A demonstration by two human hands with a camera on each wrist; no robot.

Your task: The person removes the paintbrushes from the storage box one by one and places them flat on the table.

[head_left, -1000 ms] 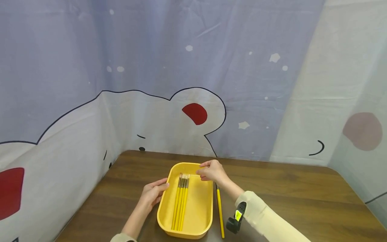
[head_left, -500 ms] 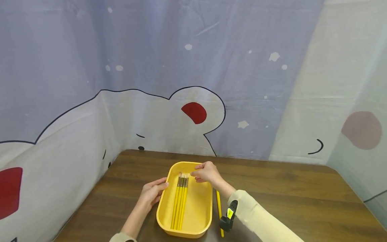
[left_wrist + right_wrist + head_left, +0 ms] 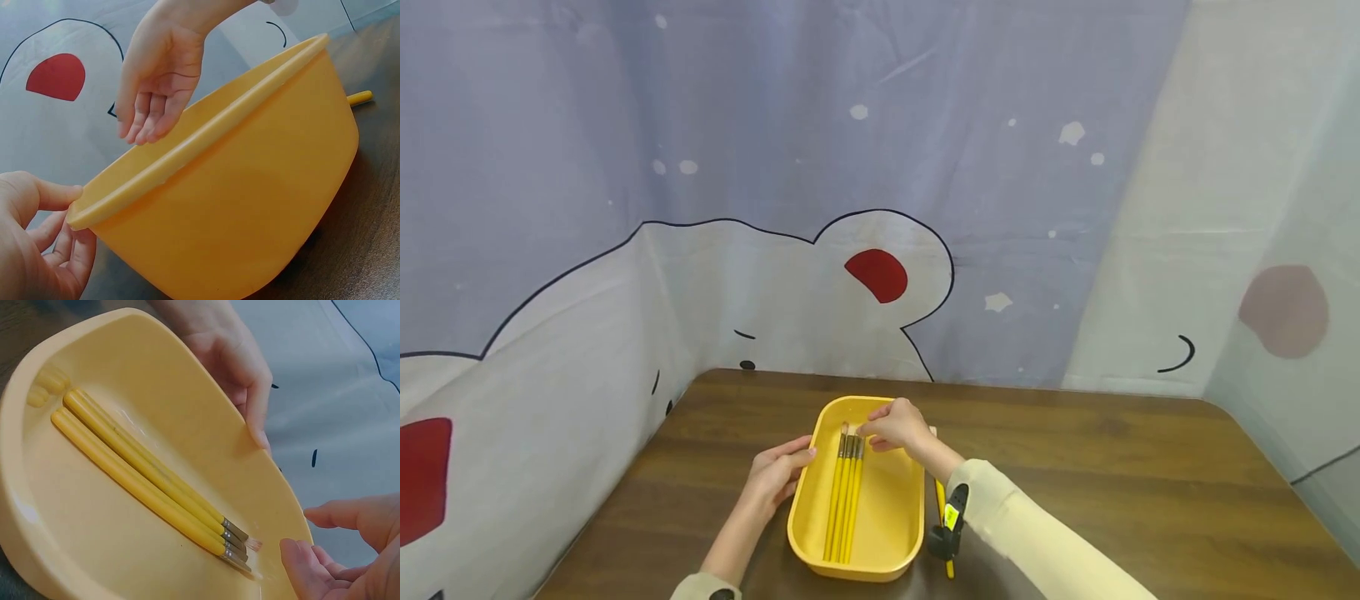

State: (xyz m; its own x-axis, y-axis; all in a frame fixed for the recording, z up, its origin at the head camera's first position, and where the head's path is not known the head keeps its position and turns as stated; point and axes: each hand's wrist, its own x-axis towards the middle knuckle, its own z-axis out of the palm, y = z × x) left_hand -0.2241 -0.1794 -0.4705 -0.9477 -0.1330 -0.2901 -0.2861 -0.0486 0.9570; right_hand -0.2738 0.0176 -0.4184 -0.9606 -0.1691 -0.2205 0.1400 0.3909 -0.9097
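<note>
A yellow plastic tray (image 3: 891,517) lies lengthwise in front of me on the table. My left hand (image 3: 777,475) holds its left side, the thumb over the rim and the other fingers against the outer wall. Inside, several yellow-handled paintbrushes (image 3: 842,510) lie side by side along the left, bristles toward the far end. My right hand (image 3: 898,427) is over the tray's far end, right at the bristle tips. In the right wrist view its thumb and fingers (image 3: 300,565) stand apart with nothing between them, close to the bristles (image 3: 252,544).
Another yellow paintbrush (image 3: 950,569) lies on the wooden table (image 3: 1112,483) just right of the tray, partly hidden by my right forearm and its black wrist camera (image 3: 946,537). A printed curtain (image 3: 1000,208) hangs behind the table and along its sides.
My right hand has moved left over the tray's far end, from near its right rim to the bristles. My left hand keeps its hold on the tray's left side.
</note>
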